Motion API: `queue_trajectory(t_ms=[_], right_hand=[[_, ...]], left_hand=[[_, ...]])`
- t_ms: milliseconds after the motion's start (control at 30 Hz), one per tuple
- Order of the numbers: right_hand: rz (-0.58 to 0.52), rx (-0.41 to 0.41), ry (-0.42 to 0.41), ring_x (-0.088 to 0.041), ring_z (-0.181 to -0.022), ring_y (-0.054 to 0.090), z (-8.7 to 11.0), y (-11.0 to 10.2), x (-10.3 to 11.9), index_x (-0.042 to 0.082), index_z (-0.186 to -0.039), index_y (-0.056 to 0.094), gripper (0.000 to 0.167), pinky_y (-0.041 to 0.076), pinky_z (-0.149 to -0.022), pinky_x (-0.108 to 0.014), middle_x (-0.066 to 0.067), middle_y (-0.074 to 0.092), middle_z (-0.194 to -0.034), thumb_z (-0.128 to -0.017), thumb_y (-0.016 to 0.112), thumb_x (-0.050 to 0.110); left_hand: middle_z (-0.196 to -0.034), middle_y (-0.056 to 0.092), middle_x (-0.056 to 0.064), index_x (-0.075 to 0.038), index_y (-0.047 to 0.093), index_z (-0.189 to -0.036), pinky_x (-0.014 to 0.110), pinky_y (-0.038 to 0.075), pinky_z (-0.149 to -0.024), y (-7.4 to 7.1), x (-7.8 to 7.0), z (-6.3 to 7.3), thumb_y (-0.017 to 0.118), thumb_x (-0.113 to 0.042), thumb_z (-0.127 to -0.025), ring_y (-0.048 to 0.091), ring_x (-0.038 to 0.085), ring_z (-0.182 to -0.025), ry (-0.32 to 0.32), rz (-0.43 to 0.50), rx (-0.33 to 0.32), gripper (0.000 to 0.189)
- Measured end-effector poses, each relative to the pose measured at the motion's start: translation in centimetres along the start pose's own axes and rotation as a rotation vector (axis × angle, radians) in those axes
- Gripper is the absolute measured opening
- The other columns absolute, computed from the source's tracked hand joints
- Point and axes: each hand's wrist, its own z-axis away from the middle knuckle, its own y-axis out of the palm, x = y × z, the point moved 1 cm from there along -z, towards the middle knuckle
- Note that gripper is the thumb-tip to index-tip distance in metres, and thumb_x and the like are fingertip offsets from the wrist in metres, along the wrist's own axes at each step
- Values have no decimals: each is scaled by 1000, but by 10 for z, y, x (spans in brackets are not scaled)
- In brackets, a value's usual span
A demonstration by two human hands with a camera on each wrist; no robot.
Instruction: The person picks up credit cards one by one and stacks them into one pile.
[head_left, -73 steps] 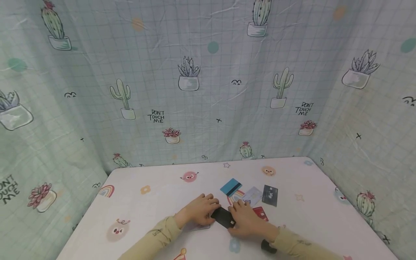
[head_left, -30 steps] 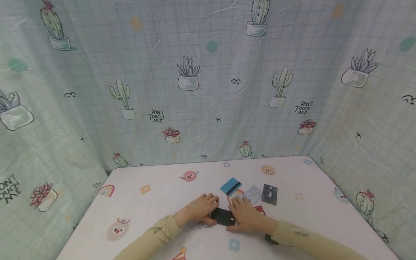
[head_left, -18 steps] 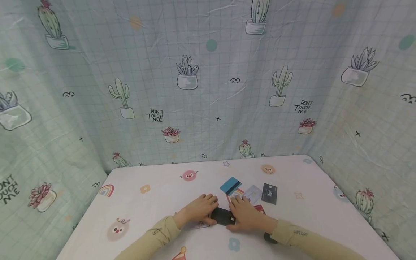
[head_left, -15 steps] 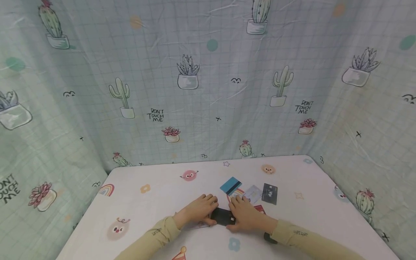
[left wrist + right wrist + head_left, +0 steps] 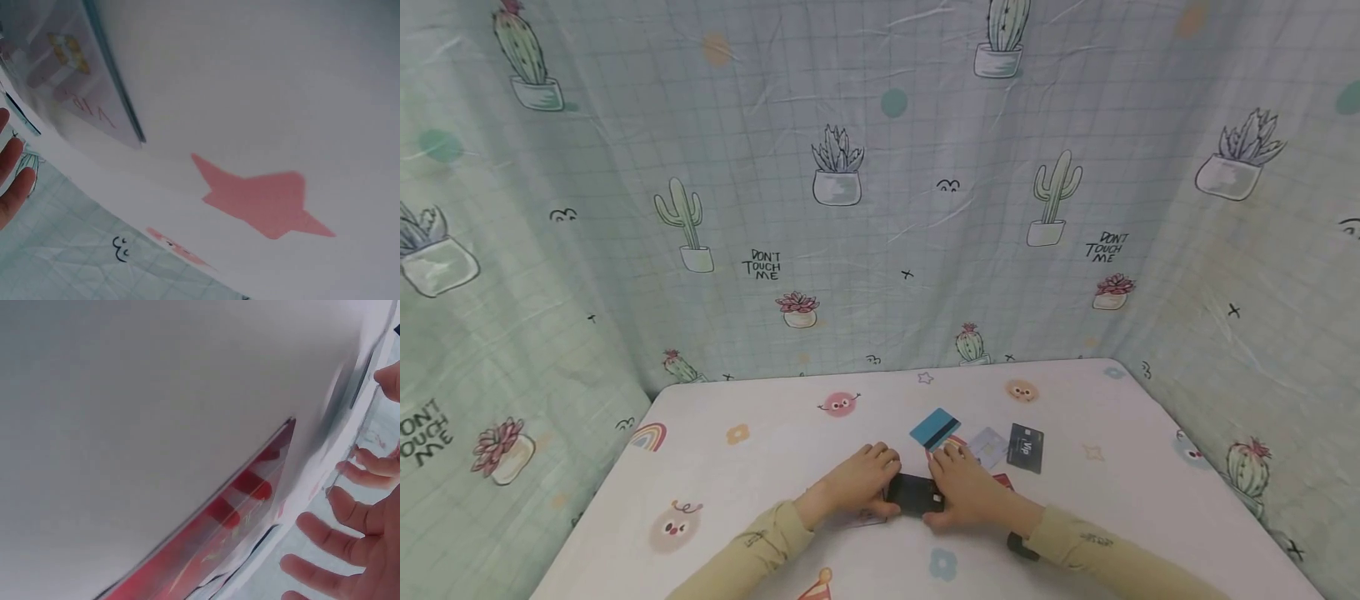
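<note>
Black card (image 5: 914,495) sat betw. both grips: L grip (image 5: 859,482) pinched its left end, R grip (image 5: 966,490) its right. Step in hand was prob. steadying it (red card (image 5: 215,528) lay just right of R grip); next move seemingly called for even pressure.

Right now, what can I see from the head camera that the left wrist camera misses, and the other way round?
Only the head view: the red card, partly hidden by the right hand, the left sleeve and right sleeve, and a small black object beside the latter.

Only the left wrist view: a solid pink star printed on the table, and reddish VIP lettering on the pale card.

Both share: the table, the patterned curtain and, it seems, the pale card, mostly hidden by the left hand in the head view.
</note>
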Motion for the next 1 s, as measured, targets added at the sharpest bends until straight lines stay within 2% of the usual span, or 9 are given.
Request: queue_trajectory(t_ms=[167, 333, 500, 733, 1000], right_hand=[[27, -42, -10, -25, -101, 45, -3, -4, 1, 4, -113, 51, 80, 36, -92, -46, -8, 52, -108, -71, 42, 72], [48, -40, -13, -27, -102, 46, -6, -7, 2, 5, -106, 49, 77, 37, -91, -47, -9, 50, -108, -68, 47, 71], [75, -42, -39, -26, -99, 45, -6, -10, 3, 6, -101, 50, 74, 37, -89, -45, -9, 50, -107, -66, 48, 72], [41, -31, -31, -27, -103, 45, -5, -8, 2, 7, -102, 49, 73, 37, -91, -47, -10, 50, -111, -67, 47, 72], [7, -44, -28, -27, -104, 45, -5, -13, 2, 7, -103, 49, 73, 37, -91, -48, -10, 49, -112, -67, 50, 70]], left_hand=[[-106, 56, -2, -13, 53, -106, 27, 42, -84, -1, -2, 2, 50, -64, -75, 49, 12, -97, -1, -25, -14, 59], [-105, 55, -2, -13, 50, -107, 27, 42, -84, -1, -8, 2, 53, -63, -74, 48, 13, -98, 26, -24, -22, 60], [-105, 55, -3, -14, 50, -106, 26, 41, -83, 0, -11, 1, 56, -60, -74, 47, 12, -98, 17, -26, -18, 57], [-105, 54, -3, -14, 49, -108, 28, 40, -84, 1, -6, 2, 57, -65, -69, 47, 14, -98, 7, -28, -26, 64], [-105, 54, -3, -15, 50, -108, 28, 40, -83, 4, -5, 4, 55, -66, -70, 47, 13, -98, 5, -28, -18, 64]])
